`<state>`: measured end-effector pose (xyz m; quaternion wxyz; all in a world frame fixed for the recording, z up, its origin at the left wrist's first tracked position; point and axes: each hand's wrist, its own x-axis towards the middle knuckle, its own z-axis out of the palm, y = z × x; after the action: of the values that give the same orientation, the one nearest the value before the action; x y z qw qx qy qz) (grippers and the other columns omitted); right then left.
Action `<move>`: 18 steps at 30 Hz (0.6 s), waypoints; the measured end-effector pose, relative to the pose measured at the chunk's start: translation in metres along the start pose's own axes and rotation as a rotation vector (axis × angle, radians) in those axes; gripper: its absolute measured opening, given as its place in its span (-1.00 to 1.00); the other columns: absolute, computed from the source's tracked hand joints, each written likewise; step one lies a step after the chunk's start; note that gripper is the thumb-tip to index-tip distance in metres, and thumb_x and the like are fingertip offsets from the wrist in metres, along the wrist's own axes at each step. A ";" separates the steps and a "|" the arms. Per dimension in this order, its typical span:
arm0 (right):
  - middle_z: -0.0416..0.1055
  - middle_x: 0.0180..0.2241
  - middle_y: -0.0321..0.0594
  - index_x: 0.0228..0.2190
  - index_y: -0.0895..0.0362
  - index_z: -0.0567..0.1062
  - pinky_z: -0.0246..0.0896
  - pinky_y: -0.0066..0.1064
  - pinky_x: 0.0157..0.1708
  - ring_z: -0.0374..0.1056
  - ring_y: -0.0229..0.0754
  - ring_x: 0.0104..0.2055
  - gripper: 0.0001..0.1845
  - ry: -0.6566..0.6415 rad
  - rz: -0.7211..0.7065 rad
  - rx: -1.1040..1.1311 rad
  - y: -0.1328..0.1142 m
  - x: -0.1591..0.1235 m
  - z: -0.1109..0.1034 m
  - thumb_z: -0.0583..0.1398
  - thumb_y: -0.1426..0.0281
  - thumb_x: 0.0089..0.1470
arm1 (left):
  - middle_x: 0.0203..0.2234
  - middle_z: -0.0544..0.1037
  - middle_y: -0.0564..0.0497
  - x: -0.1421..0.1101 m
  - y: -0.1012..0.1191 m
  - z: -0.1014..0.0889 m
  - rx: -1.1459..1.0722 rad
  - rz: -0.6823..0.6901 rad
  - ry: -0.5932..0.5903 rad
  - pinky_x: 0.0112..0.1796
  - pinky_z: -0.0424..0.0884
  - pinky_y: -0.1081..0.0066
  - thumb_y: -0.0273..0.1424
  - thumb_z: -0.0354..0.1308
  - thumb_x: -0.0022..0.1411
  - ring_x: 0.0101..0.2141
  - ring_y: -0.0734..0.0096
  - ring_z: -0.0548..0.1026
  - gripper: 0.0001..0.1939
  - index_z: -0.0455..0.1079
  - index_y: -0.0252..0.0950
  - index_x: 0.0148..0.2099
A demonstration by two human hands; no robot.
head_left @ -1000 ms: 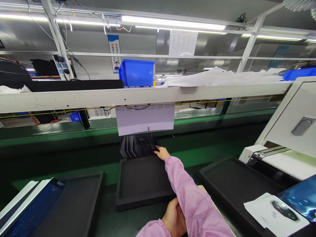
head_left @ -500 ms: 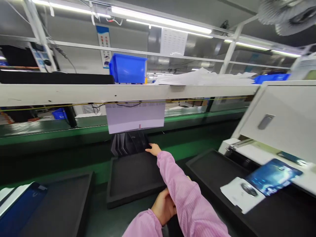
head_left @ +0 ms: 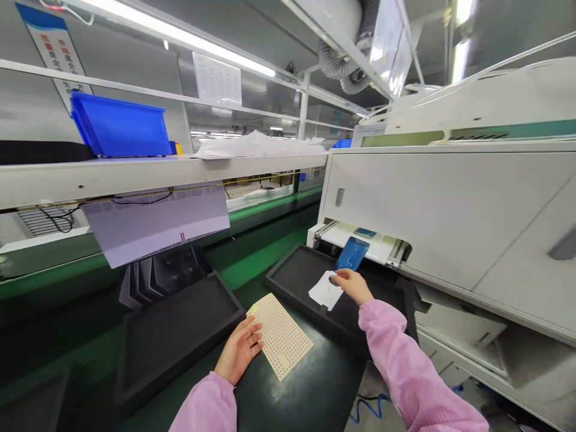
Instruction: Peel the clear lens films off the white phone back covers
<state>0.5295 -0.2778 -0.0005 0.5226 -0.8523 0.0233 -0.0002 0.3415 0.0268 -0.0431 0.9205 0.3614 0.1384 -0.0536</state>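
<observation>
My left hand [head_left: 240, 350] lies with its fingers stretched out against the left edge of a cream sheet of small printed labels [head_left: 283, 336] on the dark bench. My right hand [head_left: 355, 286] reaches over the right black tray [head_left: 297, 270], its fingers drawn together at a white sheet [head_left: 324, 291] with a dark round part. What they pinch, if anything, is too small to make out. Just beyond those fingers a glossy blue phone-shaped panel [head_left: 352, 254] slopes from the machine's outlet toward the tray.
A large white machine [head_left: 405, 192] with an outlet conveyor [head_left: 382, 249] stands on the right. Another black tray [head_left: 180, 336] lies on the left, with black angled holders [head_left: 166, 270] behind it. Above runs a white shelf [head_left: 252, 165] bearing a blue bin [head_left: 121, 126].
The view has turned right. My right hand has left the black holders for the white sheet in the right tray. My left hand now rests open at the label sheet, which has come into sight.
</observation>
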 end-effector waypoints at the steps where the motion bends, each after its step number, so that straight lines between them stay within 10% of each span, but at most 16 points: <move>1: 0.35 -0.11 -0.14 -0.12 0.20 0.37 0.31 -0.19 -0.18 0.34 -0.15 -0.15 -0.71 0.099 0.052 0.050 0.011 0.007 -0.015 0.13 0.33 0.14 | -0.33 0.54 -0.05 0.000 0.000 0.001 0.014 0.009 0.004 -0.32 0.40 0.43 -0.52 0.12 0.12 -0.41 0.48 0.50 -0.78 0.33 -0.31 -0.14; 6: 0.31 -0.06 -0.12 -0.05 0.18 0.32 0.32 -0.18 -0.18 0.33 -0.13 -0.12 -0.66 0.259 0.197 0.252 0.039 0.041 -0.047 0.12 0.31 0.15 | -0.31 0.54 -0.06 -0.001 0.000 0.003 0.059 0.063 0.028 -0.28 0.42 0.40 -0.51 0.12 0.13 -0.38 0.47 0.51 -0.75 0.32 -0.30 -0.10; 18: 0.33 -0.07 -0.14 -0.09 0.17 0.36 0.32 -0.22 -0.19 0.34 -0.16 -0.14 -0.70 -0.051 0.022 0.037 0.059 0.037 -0.022 0.12 0.32 0.15 | -0.30 0.54 -0.06 -0.004 -0.001 0.003 0.061 0.143 0.087 -0.26 0.43 0.39 -0.52 0.13 0.11 -0.36 0.45 0.52 -0.75 0.34 -0.30 -0.11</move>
<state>0.5636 -0.3254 -0.0437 0.5385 -0.8420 0.0196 0.0268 0.3383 0.0242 -0.0407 0.9036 0.4002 0.1506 0.0239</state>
